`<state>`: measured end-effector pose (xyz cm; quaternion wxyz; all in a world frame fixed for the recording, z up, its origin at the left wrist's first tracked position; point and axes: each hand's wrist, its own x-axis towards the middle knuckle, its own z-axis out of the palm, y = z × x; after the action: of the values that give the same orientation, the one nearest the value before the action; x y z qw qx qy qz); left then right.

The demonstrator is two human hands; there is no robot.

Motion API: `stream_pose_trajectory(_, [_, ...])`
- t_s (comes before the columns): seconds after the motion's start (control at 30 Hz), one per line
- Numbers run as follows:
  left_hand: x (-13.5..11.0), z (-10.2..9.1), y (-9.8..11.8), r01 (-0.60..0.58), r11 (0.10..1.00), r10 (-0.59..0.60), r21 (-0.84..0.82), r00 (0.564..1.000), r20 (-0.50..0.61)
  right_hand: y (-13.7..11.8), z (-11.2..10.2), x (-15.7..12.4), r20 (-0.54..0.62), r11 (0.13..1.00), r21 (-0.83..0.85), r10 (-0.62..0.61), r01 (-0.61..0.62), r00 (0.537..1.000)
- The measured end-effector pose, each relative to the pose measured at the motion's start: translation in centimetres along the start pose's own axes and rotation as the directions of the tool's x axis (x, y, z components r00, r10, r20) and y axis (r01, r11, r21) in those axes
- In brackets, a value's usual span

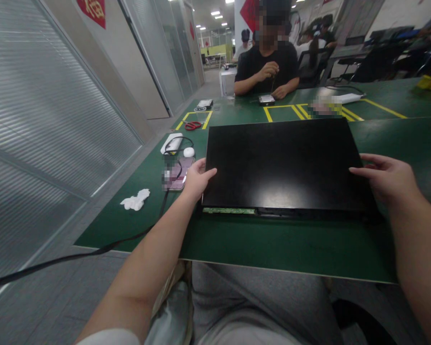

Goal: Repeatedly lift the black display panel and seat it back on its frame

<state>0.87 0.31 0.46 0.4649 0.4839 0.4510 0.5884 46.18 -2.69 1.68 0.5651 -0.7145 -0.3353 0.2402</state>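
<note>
A wide black display panel (280,165) is held in front of me over the green table, its dark face toward me. Along its near edge shows a thin green circuit board (230,211). My left hand (198,179) grips the panel's left edge, thumb on the face and fingers behind. At the opposite edge, my right hand (388,175) pinches the panel between thumb and fingers. Whether the panel's far side rests on anything is hidden.
Left of the panel lie a phone (179,175), a white round case (188,152), a crumpled tissue (135,200) and a black cable (129,238). Red scissors (193,125) lie farther back. Across the table (280,244), a person (267,67) handles a small drive-like box (266,99).
</note>
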Motion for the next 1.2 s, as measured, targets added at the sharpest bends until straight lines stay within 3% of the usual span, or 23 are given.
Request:
stream_pose_trajectory(0.43, [-0.1, -0.1, 0.0, -0.028, 0.999, 0.029, -0.018, 0.999, 0.029, 0.0, 0.0, 0.2, -0.002, 0.991, 0.117, 0.061, -0.060, 0.998])
stream_pose_trajectory(0.77, [-0.3, 0.1, 0.1, -0.072, 0.997, 0.073, -0.019, 0.994, 0.076, 1.1, -0.2, 1.3, 0.027, 0.994, 0.101, -0.045, 0.042, 0.999])
stream_pose_trajectory(1.0, [-0.2, 0.0, 0.0, -0.059, 0.998, 0.059, 0.006, 0.997, 0.041, 0.0, 0.2, -0.1, 0.010, 0.998, 0.069, -0.014, 0.013, 1.000])
stream_pose_trajectory(1.2, [-0.3, 0.1, 0.1, -0.057, 0.998, 0.057, 0.005, 0.998, 0.037, -0.2, 0.3, -0.6, 0.038, 0.998, 0.042, -0.056, 0.054, 0.998])
